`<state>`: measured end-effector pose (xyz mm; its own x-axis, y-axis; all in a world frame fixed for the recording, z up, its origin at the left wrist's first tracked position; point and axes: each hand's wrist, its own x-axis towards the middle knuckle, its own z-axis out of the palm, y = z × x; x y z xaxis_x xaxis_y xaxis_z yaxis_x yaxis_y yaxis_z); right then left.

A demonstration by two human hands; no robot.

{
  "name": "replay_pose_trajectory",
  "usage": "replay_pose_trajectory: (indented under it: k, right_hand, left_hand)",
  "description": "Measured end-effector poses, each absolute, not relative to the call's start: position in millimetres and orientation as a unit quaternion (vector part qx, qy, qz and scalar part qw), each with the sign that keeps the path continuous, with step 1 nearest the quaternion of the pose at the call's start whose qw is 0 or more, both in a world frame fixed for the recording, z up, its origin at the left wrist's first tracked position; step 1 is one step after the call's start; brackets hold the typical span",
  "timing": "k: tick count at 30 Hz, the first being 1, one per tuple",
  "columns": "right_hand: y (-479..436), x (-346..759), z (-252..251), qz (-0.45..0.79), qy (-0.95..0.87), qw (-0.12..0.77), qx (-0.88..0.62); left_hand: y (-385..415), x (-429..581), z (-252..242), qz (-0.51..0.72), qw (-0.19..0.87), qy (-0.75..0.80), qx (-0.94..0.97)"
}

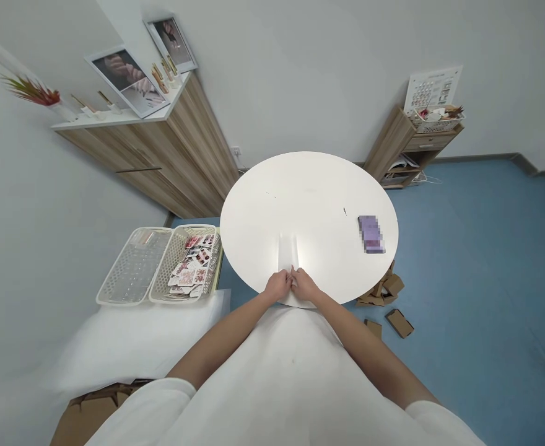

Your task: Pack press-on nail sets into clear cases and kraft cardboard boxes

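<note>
At the near edge of the round white table (309, 186), my left hand (278, 286) and my right hand (305, 286) meet with fingers closed. Between them they pinch the near end of a flat, glossy, whitish plastic sleeve (288, 249). The sleeve points away from me, its far end on or just above the tabletop; the glare hides whether anything is inside. My fingertips cover the gripped end. To the right on the table lies a blurred purple object (371, 234), and a small dark mark or scrap (345, 211) is near it.
Left of the table stand a white basket (161, 272) of printed cards and another basket (124, 291) of clear packets. Cardboard boxes (399, 323) lie on the blue floor at right. A wooden cabinet (198, 142) and a small shelf unit (393, 142) stand along the wall.
</note>
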<state>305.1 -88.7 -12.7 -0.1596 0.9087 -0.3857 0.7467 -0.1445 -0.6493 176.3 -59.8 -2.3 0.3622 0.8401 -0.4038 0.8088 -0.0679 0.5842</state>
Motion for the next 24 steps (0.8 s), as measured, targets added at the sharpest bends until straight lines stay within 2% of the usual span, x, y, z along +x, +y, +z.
replay_pose_trajectory:
  k: [5,13,17,20,24]
  right_hand:
    - [-83,306,-15,0.467,-0.525,0.243,-0.668]
    - [-87,298,-30,0.386,-0.543,0.271,-0.695]
    - [-97,302,-38,0.363,-0.569,0.289,-0.679]
    - [-107,311,-36,0.317,-0.612,0.274,-0.671]
    - [-114,333,-20,0.202,-0.759,0.164,-0.597]
  left_hand:
    - [-65,171,1,0.015,0.383,0.534,0.753]
    - [-59,152,4,0.11,0.331,0.461,0.816]
    - [-54,152,1,0.085,0.269,0.418,0.863]
    - [-55,153,-3,0.058,0.257,0.417,0.87]
    - [-54,152,-8,0.057,0.265,0.415,0.869]
